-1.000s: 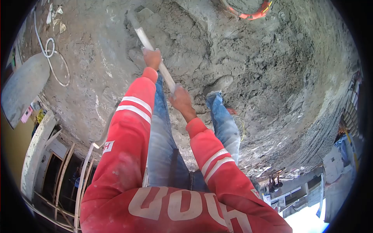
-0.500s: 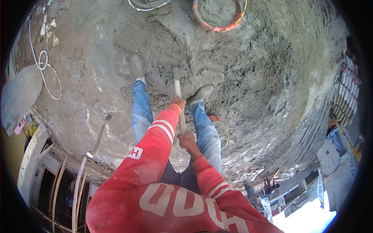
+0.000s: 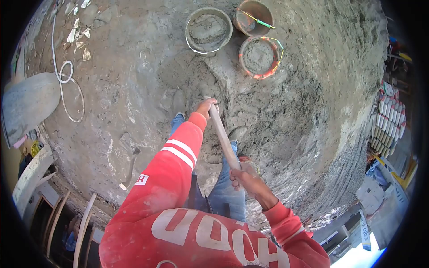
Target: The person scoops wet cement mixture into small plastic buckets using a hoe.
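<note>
Our left hand (image 3: 207, 108), nearer the grey bucket (image 3: 229, 32), and right hand (image 3: 251, 182) clasp the shaft (image 3: 223, 136) slanting toward it.

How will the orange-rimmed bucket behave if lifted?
The orange-rimmed bucket is probably heavy for its size, since grey mix fills much of it. The mix looks thick, so it may slump slowly rather than splash. Standing upright on rough ground, the bucket seems more apt to tip than roll.

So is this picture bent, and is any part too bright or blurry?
Head view: the ground bows like a ball inside black corners; the bright patch at lower right is blown out; the pale handle looks fairly sharp.
</note>
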Demonstrator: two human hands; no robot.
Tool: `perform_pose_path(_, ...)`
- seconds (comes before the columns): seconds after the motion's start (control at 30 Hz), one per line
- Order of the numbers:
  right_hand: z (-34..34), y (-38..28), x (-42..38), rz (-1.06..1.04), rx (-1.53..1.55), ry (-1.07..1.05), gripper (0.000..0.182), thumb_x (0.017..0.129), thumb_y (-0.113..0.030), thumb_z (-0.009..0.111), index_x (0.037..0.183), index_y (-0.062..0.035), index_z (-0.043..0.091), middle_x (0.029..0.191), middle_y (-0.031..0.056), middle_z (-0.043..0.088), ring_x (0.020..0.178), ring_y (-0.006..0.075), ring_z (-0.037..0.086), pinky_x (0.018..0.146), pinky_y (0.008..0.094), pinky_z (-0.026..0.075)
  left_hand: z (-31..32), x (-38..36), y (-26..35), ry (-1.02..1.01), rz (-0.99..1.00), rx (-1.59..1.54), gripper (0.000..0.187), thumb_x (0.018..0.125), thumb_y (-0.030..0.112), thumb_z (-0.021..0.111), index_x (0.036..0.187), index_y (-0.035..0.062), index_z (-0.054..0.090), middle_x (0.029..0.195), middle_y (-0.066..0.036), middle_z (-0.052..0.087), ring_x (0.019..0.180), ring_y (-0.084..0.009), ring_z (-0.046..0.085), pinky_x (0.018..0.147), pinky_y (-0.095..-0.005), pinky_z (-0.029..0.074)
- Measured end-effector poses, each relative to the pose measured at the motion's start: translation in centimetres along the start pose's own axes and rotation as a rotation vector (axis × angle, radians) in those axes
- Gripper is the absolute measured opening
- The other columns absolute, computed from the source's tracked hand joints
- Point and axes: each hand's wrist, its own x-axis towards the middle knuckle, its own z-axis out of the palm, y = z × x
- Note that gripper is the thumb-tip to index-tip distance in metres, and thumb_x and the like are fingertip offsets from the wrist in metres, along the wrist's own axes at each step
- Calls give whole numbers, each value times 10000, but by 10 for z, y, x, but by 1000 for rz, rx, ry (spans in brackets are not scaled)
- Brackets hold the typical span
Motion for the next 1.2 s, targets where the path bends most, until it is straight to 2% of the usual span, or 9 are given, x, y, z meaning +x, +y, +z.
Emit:
perform_pose_path(0.17, -38, 58, 13, -338, -309, 22, 351, 856, -181, 581, 1130, 0, 456, 804, 86, 514, 668, 211, 545, 596, 354, 461, 62, -90, 100, 21, 451, 70, 144, 774, 54, 670, 852, -1, 562, 673, -96, 581, 525, -197, 582, 479, -336, 507)
perform_pose_path(0.27, -60, 88, 139, -726, -610, 178, 414, 818, -176, 621, 1140, 19, 448, 814, 164, 540, 792, 343, 569, 743, 425, 461, 81, -90, 123, 61, 737, 236, 173, 779, 62, 690, 843, -28, 556, 691, -87, 575, 559, -175, 583, 496, -305, 502)
perform_pose_path(0.33, -80, 101, 277, -738, -661, 428, 416, 819, -179, 617, 1153, 15, 464, 869, 275, 591, 839, 458, 577, 731, 490, 463, 86, -55, 135, 80, 750, 322, 176, 775, 56, 693, 827, -35, 553, 692, -88, 576, 565, -174, 586, 501, -304, 501)
perform_pose_path(0.43, -64, 51, 348, -705, -700, 678, 386, 816, -170, 650, 1114, 15, 486, 870, 275, 610, 861, 475, 582, 706, 513, 465, 96, -33, 173, 113, 763, 315, 175, 772, 43, 695, 816, -37, 545, 695, -92, 575, 552, -173, 571, 510, -304, 490)
perform_pose_path(0.63, 15, 6, 263, -737, -605, 301, 318, 819, -160, 645, 1042, 0, 486, 843, 276, 614, 843, 468, 594, 712, 502, 478, 44, -116, 212, 3, 987, 121, 169, 795, 41, 690, 848, -25, 543, 676, -63, 534, 532, -158, 510, 499, -311, 453)
perform_pose_path(0.8, 73, -3, 285, -934, -730, 144, 468, 812, -199, 648, 1184, 16, 463, 860, 273, 612, 866, 458, 593, 786, 502, 470, -46, -106, 254, 156, 1066, 125, 167, 839, 29, 634, 912, 0, 487, 680, -66, 520, 536, -152, 516, 471, -290, 454)
perform_pose_path(0.93, 114, -6, 347, -1163, -671, 136, 534, 772, -228, 673, 1197, 24, 470, 952, 259, 624, 973, 426, 591, 825, 474, 485, -117, -20, 214, 502, 996, 206, 112, 881, 36, 579, 932, -32, 506, 686, -70, 523, 542, -151, 517, 471, -291, 463)
perform_pose_path(1.07, 90, 57, 359, -546, -802, 32, 511, 750, -246, 705, 1141, 0, 485, 992, 213, 640, 989, 401, 601, 838, 479, 492, -183, 89, 93, 640, 595, 309, 248, 826, 45, 582, 988, -100, 462, 722, -137, 559, 535, -194, 560, 464, -325, 490)
perform_pose_path(1.2, 6, 205, 315, -456, -836, 192, 489, 732, -227, 694, 1120, 2, 504, 856, 223, 616, 870, 431, 600, 786, 482, 481, -160, 94, -90, 585, 416, 213, 356, 832, 35, 585, 1094, -66, 368, 702, -118, 549, 505, -194, 555, 428, -337, 485)
